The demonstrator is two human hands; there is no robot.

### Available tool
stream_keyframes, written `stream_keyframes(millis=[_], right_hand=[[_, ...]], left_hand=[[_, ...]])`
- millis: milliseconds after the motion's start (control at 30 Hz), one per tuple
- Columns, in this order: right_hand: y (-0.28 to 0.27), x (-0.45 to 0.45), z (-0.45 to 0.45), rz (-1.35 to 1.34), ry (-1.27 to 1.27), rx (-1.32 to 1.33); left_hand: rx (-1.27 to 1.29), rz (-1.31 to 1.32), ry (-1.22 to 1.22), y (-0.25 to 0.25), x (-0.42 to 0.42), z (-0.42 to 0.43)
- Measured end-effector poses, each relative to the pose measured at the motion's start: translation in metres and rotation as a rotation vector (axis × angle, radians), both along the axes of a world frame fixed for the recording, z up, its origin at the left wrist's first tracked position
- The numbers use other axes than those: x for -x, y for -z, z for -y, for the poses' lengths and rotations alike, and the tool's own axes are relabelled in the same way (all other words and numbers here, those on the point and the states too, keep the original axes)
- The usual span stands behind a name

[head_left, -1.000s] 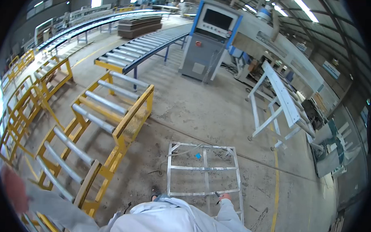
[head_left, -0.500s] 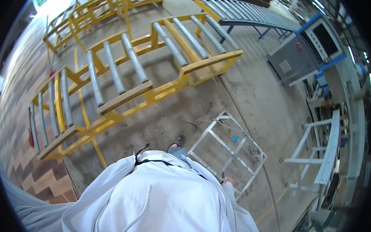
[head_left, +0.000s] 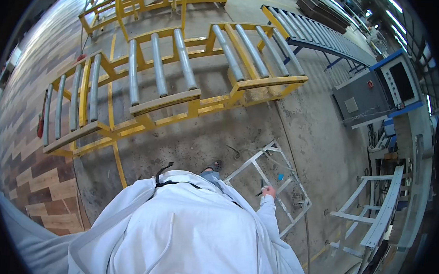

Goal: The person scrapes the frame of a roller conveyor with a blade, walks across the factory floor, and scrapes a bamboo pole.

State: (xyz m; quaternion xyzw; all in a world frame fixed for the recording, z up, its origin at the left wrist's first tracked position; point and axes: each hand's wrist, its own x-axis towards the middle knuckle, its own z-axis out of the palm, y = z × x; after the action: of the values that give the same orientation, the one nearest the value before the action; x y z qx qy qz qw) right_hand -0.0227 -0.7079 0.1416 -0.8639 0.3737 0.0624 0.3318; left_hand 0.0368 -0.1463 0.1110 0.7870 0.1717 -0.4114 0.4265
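My right hand [head_left: 269, 191] is in front of my body on the right, its fingers closed round a small, dark, thin object [head_left: 263, 185]. Its exact kind is too small to make out. Beneath and beyond that hand, a metal frame [head_left: 248, 166] with crossbars lies on the concrete floor. A small blue piece [head_left: 280, 177] shows inside the frame's outline. My left hand is out of sight; only the pale sleeve on that side shows at the lower left.
A yellow roller conveyor [head_left: 165, 102] runs across in front of me. Behind it stands a blue-legged roller conveyor [head_left: 324, 42]. To the right are a grey control cabinet [head_left: 361, 96] and a white metal stand [head_left: 384, 208]. A cable [head_left: 296, 161] crosses the floor. Wood-pattern flooring [head_left: 39, 179] lies left.
My right hand has moved forward from beside my body, out over the metal frame, with the dark object in it. The view has shifted, so the conveyors sit lower and further right.
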Motion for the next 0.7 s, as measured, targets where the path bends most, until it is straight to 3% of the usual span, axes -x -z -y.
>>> stream_keyframes(millis=[100, 233, 433, 533, 700], right_hand=[[0.013, 0.035, -0.010, -0.173, 0.064, 0.030], [0.045, 0.092, -0.006, -0.168, 0.161, 0.019], [0.044, 0.161, -0.013, -0.229, 0.268, -0.104], [0.062, 0.158, -0.026, -0.253, 0.262, -0.123], [0.044, 0.154, -0.031, -0.369, 0.223, 0.009]], left_hand=[[-0.010, 0.031, 0.020, -0.007, -0.008, 0.006], [-0.025, 0.069, 0.046, -0.010, -0.010, 0.014], [-0.085, 0.114, 0.132, -0.008, -0.017, 0.015], [-0.112, 0.134, 0.162, -0.013, -0.023, 0.011], [-0.135, 0.125, 0.159, -0.010, -0.019, -0.003]])
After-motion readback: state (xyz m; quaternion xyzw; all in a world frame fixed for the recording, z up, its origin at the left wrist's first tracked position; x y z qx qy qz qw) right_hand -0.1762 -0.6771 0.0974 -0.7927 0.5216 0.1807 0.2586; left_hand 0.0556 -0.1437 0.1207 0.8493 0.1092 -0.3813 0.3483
